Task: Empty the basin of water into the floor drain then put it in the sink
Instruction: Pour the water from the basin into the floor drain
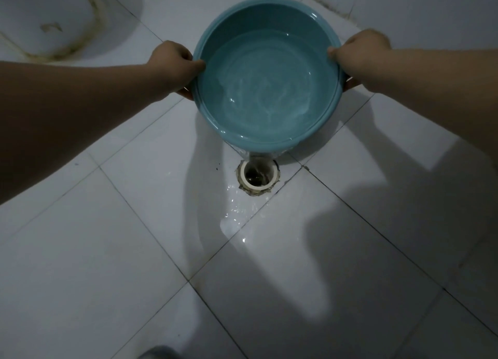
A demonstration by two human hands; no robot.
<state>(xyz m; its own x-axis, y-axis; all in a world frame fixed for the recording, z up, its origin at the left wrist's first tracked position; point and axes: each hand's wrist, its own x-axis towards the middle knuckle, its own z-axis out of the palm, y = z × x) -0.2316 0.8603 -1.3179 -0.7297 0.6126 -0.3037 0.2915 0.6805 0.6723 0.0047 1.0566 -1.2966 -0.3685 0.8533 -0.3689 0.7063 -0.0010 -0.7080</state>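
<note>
A round teal basin holds water and is tilted toward me above the floor. My left hand grips its left rim, thumb over the edge. My right hand grips its right rim the same way. Water spills over the near lip in a thin sheet and falls onto the round floor drain, an open white-ringed hole just below the basin's near edge. A wet patch spreads on the tile in front of the drain. No sink is in view.
White floor tiles with dark grout lines cover the ground. The base of a white toilet with stained sealant sits at the top left. A grey shoe tip shows at the bottom edge.
</note>
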